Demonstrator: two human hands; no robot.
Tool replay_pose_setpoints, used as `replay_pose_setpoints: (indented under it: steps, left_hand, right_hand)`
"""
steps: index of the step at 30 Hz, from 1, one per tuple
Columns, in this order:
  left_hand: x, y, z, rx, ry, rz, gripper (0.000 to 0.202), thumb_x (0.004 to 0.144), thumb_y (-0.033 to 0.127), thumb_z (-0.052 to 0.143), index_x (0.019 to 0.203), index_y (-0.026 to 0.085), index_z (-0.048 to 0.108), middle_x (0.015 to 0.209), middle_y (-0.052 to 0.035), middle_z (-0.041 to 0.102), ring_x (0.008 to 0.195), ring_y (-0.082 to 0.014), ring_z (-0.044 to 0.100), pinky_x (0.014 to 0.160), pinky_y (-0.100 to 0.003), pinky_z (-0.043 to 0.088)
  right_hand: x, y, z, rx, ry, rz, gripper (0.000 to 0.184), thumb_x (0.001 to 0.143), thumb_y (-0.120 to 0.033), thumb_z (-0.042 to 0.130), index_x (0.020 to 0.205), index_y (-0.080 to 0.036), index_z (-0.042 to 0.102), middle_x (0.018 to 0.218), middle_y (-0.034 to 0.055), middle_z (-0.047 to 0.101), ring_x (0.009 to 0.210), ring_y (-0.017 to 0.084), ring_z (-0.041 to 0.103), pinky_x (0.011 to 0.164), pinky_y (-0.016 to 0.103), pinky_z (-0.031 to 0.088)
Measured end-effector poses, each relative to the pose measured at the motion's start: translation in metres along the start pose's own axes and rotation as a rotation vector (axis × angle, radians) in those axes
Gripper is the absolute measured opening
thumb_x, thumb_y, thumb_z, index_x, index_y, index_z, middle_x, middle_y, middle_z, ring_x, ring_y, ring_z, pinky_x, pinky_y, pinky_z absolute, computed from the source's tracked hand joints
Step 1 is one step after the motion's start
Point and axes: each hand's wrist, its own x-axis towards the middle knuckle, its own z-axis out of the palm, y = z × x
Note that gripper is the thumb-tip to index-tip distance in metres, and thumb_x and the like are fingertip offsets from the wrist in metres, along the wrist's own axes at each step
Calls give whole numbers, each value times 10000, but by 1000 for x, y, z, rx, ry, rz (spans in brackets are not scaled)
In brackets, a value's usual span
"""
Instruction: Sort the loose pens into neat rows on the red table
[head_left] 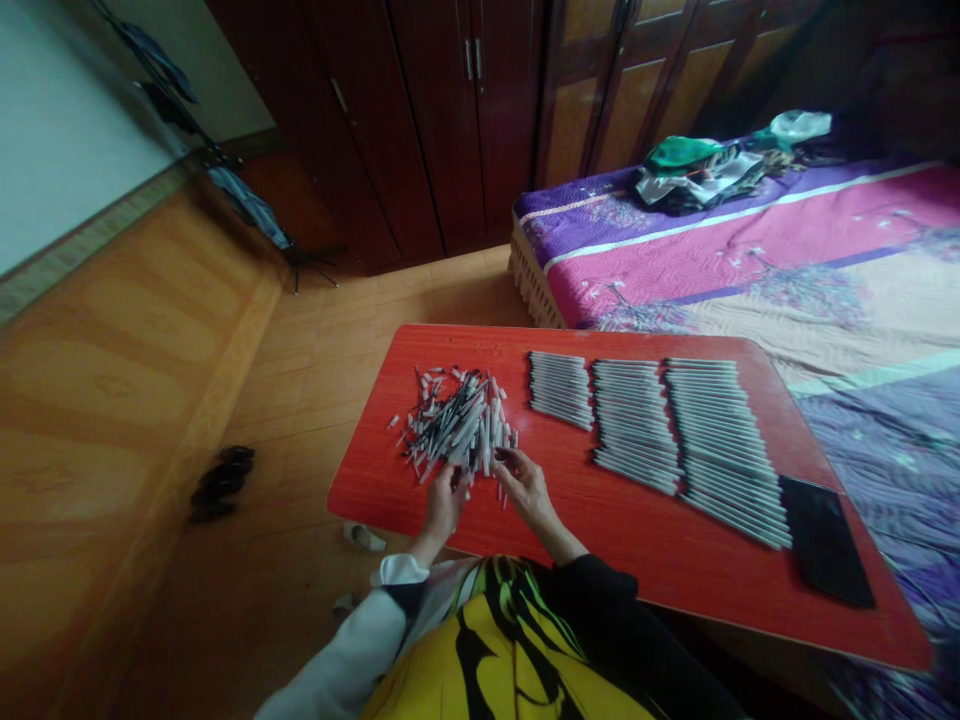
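Observation:
A loose heap of pen parts (457, 420), with white barrels, thin dark pieces and small caps, lies on the left half of the red table (570, 500). My left hand (445, 502) is at the heap's near edge, its fingers curled together; whatever is between them is too small to make out. My right hand (527, 487) reaches the heap's near right side, thumb and fingers bent closed at the white barrels. What its fingertips grip is partly hidden. To the right, pens with dark ends lie side by side in three columns: a short one (560, 388), a longer one (637, 425) and the longest (724, 450).
A flat black object (829, 540) lies at the table's right end. Beyond stands a bed (750, 250) with a pile of clothes (697, 170). Dark wardrobes (450, 120) line the back. Black shoes (223, 482) and a thin stand (304, 262) are on the floor at left.

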Motion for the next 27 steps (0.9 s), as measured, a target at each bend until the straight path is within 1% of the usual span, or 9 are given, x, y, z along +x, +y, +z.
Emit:
replay_pose_setpoints:
  steps: [2, 5, 6, 8, 11, 16, 20, 23, 27]
  left_hand:
    - [0, -4, -14, 8, 63, -38, 217, 806, 303, 461, 901, 150, 582, 763, -54, 654, 711, -164, 623, 656, -265, 490]
    - [-3, -10, -33, 28, 155, -91, 241, 797, 327, 453, 914, 151, 569, 777, -63, 663, 712, -168, 629, 652, -255, 485]
    - [-5, -12, -38, 28, 175, -103, 254, 796, 336, 451, 927, 152, 566, 783, -64, 665, 713, -168, 630, 646, -252, 484]
    - [-10, -13, -44, 7, 200, -121, 271, 795, 350, 447, 944, 153, 561, 777, -61, 667, 703, -166, 632, 628, -244, 484]
    - [-20, -10, -47, -43, 209, -139, 272, 791, 362, 449, 936, 157, 554, 734, -47, 656, 652, -157, 625, 600, -238, 482]
    - [-36, -3, -47, -103, 197, -143, 243, 787, 383, 463, 868, 166, 536, 658, -19, 618, 591, -145, 598, 583, -239, 480]
    - [-41, -3, -47, -95, 176, -147, 248, 775, 389, 466, 855, 168, 544, 662, -18, 624, 603, -149, 604, 608, -249, 482]
    - [-42, -4, -47, -86, 179, -147, 243, 775, 377, 473, 859, 163, 552, 668, -21, 625, 612, -146, 603, 623, -245, 479]
    - [-43, -5, -46, -99, 174, -152, 255, 778, 372, 483, 878, 148, 554, 666, -27, 624, 596, -148, 596, 597, -244, 476]
  right_hand:
    - [-1, 4, 6, -169, -55, 18, 318, 805, -343, 502, 1019, -147, 633, 881, 74, 691, 753, 173, 630, 655, 238, 463]
    - [-4, 14, 20, -569, -271, 41, 252, 819, -287, 482, 976, -191, 653, 888, 57, 698, 792, 173, 639, 667, 215, 441]
    - [-5, 17, 26, -670, -343, 33, 239, 822, -277, 480, 967, -203, 656, 901, 54, 698, 815, 175, 640, 675, 211, 435]
    - [-7, 23, 38, -779, -436, -4, 219, 823, -262, 485, 946, -206, 657, 928, 63, 691, 859, 184, 635, 697, 214, 426]
    - [-6, 27, 54, -821, -486, -65, 219, 839, -242, 467, 947, -178, 646, 955, 100, 677, 887, 198, 627, 718, 228, 421]
    - [0, 27, 75, -885, -572, -174, 270, 882, -207, 372, 957, -154, 626, 946, 128, 664, 835, 195, 630, 679, 238, 427]
    - [6, 27, 91, -923, -635, -240, 250, 859, -170, 391, 945, -128, 623, 945, 146, 653, 830, 213, 625, 669, 264, 437]
    - [8, 27, 98, -944, -666, -270, 254, 851, -147, 388, 933, -109, 625, 947, 161, 646, 843, 228, 619, 670, 281, 444]
    - [9, 28, 101, -952, -686, -283, 259, 851, -124, 378, 921, -105, 627, 958, 171, 641, 875, 237, 609, 702, 302, 450]
